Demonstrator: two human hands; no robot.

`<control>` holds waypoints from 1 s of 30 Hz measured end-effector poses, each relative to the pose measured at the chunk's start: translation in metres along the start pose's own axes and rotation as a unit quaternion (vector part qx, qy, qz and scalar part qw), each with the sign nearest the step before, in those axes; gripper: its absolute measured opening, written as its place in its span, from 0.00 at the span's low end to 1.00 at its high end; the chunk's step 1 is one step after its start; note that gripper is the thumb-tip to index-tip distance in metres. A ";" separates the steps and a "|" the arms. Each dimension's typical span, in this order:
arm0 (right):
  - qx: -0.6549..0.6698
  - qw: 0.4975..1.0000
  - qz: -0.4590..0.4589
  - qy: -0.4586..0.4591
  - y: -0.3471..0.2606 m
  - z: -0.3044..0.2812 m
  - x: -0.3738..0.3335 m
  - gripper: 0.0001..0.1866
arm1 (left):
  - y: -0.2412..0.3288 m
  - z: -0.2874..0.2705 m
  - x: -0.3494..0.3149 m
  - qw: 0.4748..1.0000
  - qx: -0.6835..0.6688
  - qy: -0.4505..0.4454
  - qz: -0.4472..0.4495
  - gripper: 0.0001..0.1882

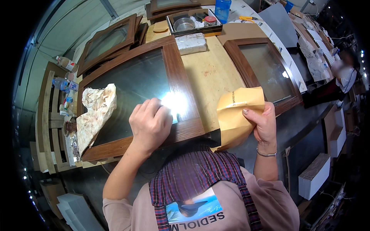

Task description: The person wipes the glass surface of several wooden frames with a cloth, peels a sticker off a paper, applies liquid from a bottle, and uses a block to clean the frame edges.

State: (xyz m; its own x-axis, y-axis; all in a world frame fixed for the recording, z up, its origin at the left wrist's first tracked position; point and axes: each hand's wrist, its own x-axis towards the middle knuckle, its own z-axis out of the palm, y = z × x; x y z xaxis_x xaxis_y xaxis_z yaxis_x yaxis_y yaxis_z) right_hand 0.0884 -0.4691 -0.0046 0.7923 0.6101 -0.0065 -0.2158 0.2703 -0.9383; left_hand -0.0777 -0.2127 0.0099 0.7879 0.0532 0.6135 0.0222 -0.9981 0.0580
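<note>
A brown wooden cabinet door with a glass pane lies in front of me on the left. My left hand is closed in a fist over the near right corner of its glass; anything inside the fingers is hidden. A stained, crumpled white rag lies across the door's left side. In my right hand is a yellow-tan sheet of sandpaper, creased and pinched at its right edge between thumb and fingers. Beyond that hand a second glazed wooden door rests on the table's right side.
More glazed doors are stacked at the far left. A box holding a metal tin, a jar and tools stands at the back, with a wrapped white block before it. A blue bottle is behind. Another person stands at far right.
</note>
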 end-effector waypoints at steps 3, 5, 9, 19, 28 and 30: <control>-0.005 1.000 0.000 0.000 0.001 -0.002 0.002 0.12 | 0.005 0.000 -0.004 1.000 -0.003 -0.010 -0.007 0.08; -0.001 1.000 0.003 0.001 0.001 -0.002 0.002 0.12 | 0.008 0.000 -0.006 1.000 -0.006 -0.013 -0.008 0.08; 0.004 1.000 0.004 0.002 0.000 -0.002 0.004 0.12 | 0.011 0.001 -0.008 0.999 -0.016 -0.032 -0.010 0.08; -0.017 1.000 -0.016 0.000 -0.001 -0.006 0.012 0.12 | 0.018 -0.016 -0.014 0.987 -0.088 -0.126 -0.046 0.14; -0.020 0.989 -0.134 0.066 -0.022 -0.018 0.083 0.13 | 0.012 -0.016 -0.018 0.977 -0.037 -0.204 -0.041 0.33; 0.005 0.981 -0.173 0.082 -0.014 -0.024 0.117 0.14 | 0.011 -0.018 -0.021 0.975 -0.074 -0.205 -0.030 0.32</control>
State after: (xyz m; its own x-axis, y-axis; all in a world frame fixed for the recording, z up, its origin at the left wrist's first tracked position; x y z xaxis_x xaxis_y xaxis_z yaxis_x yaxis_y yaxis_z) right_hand 0.1973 -0.4194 -0.0009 0.9002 0.3523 0.2561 0.0783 0.4476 -0.8908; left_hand -0.1051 -0.2244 0.0118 0.9687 0.0638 0.2399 0.0109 -0.9764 0.2157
